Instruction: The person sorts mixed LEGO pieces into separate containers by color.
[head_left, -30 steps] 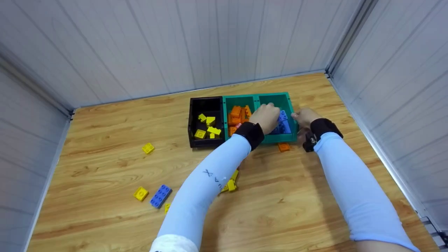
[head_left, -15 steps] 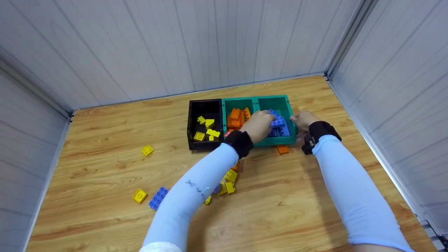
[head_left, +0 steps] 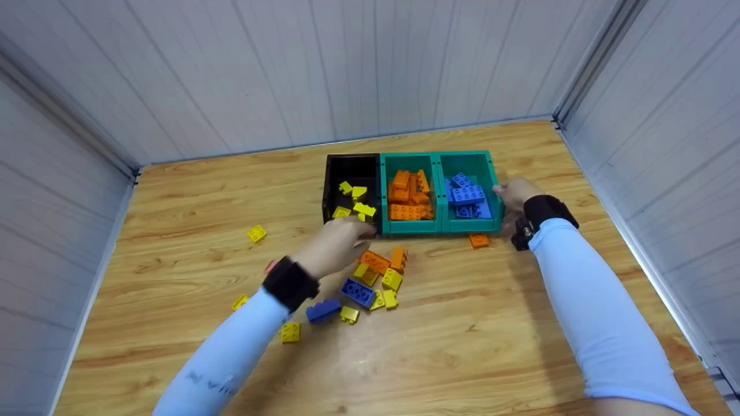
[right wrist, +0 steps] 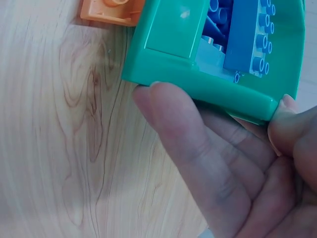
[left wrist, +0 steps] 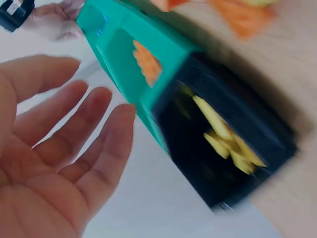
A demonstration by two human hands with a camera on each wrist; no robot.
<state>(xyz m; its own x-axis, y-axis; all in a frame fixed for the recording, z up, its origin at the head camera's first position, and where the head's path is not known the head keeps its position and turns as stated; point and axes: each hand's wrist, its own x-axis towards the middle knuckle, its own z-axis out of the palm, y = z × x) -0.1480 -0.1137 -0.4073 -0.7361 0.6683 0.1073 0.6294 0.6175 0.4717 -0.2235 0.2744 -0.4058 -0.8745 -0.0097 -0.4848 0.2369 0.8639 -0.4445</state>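
Observation:
My left hand (head_left: 334, 247) is by the front of the black bin (head_left: 352, 166), with several yellow bricks (head_left: 364, 209) inside. In the left wrist view its fingers (left wrist: 116, 139) are spread and loosely bent around nothing. At the far right, my right hand (head_left: 516, 193) holds the side of the right green bin (head_left: 473, 226). The right wrist view shows its thumb (right wrist: 283, 126) at the rim and its fingers (right wrist: 181, 126) against the wall. Blue bricks (head_left: 467, 195) lie in that bin. Orange bricks (head_left: 407, 212) fill part of the middle green bin (head_left: 410, 227).
Loose bricks lie before the bins: orange (head_left: 376, 262), yellow (head_left: 392, 280) and blue (head_left: 358, 293). An orange brick (head_left: 478, 240) sits at the right bin's front. Farther left is a yellow brick (head_left: 256, 233). Pale panel walls (head_left: 358, 75) enclose the wooden table (head_left: 462, 358).
My left hand has left the blue bricks in the right green bin and moved left and toward me, past the black bin's front. My right hand keeps its hold on the bin.

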